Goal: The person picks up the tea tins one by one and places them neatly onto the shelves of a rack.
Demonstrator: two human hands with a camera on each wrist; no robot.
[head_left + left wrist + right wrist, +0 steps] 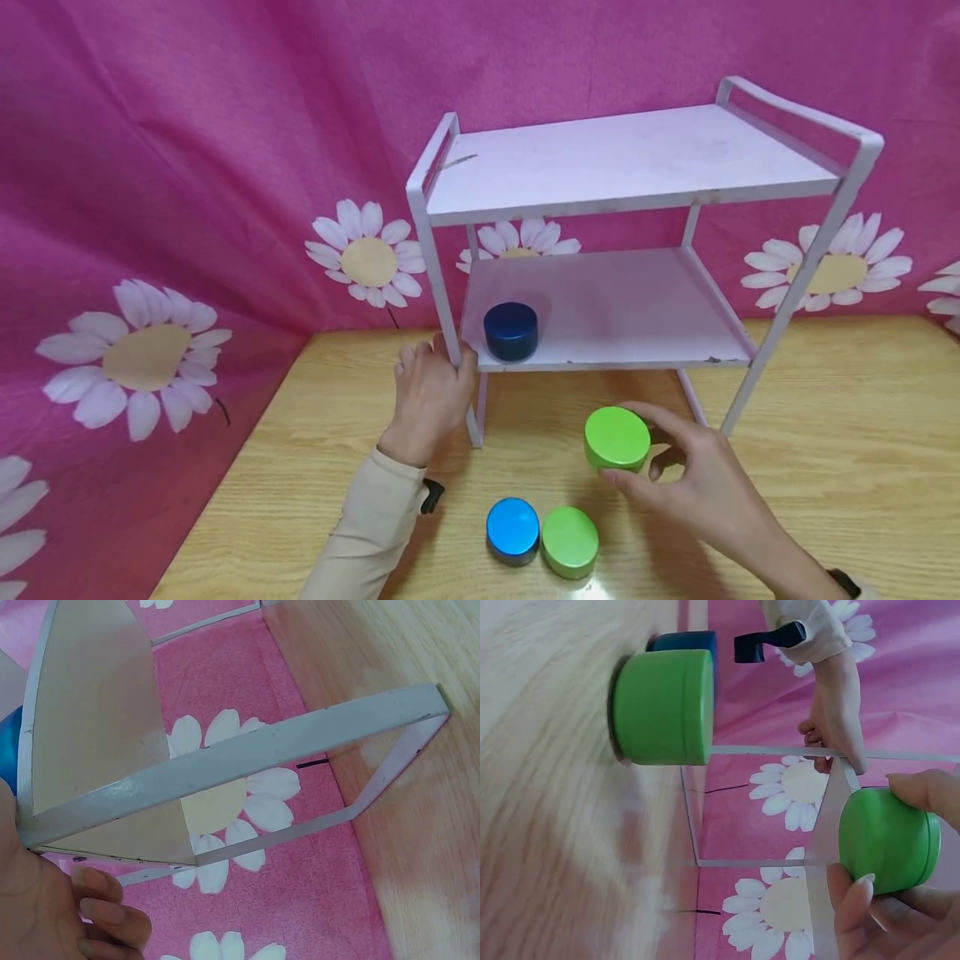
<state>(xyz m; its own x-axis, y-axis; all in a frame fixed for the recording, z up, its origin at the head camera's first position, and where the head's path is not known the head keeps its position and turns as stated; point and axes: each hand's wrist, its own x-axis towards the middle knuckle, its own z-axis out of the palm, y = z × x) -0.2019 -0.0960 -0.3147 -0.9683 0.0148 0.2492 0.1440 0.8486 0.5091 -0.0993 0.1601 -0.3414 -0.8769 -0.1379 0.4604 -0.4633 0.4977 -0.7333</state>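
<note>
In the head view a round green tin (617,437) is pinched between the thumb and fingers of my right hand (693,475). It is raised off the table, in front of the two-tier white metal rack (630,162). My left hand (431,392) grips the rack's front left post at the height of the lower shelf; its curled fingers (112,915) show beside that post in the left wrist view. Close to this hand, a dark blue tin (512,332) stands on the lower shelf. A blue tin (513,531) and a second green tin (570,542) stand side by side on the table.
The rack stands on a wooden table (300,483), its legs reaching down to the tabletop. The upper shelf overhangs the lower shelf (637,308). A pink cloth (225,167) with white flowers hangs behind and along the left side.
</note>
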